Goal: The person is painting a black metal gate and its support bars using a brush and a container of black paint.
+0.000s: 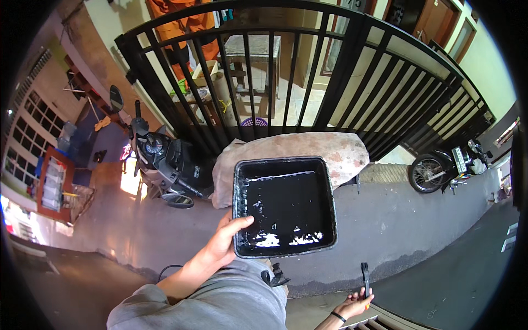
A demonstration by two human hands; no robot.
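My left hand grips a square black plastic tub by its left side, the thumb over the rim and the other fingers hidden beneath. Glossy black paint covers the bottom of the tub, with bright reflections near its front edge. Lower right, away from the tub, my right hand is closed around a paintbrush. The brush points up, its bristle end dark, and a bit of orange shows at the handle by my fingers. A black band circles my right wrist.
Beyond the tub stands a black metal gate. A scooter is parked at left, its rear under a pale stained cloth. Another motorcycle stands far right. Grey pavement runs between. A worn table is behind the gate.
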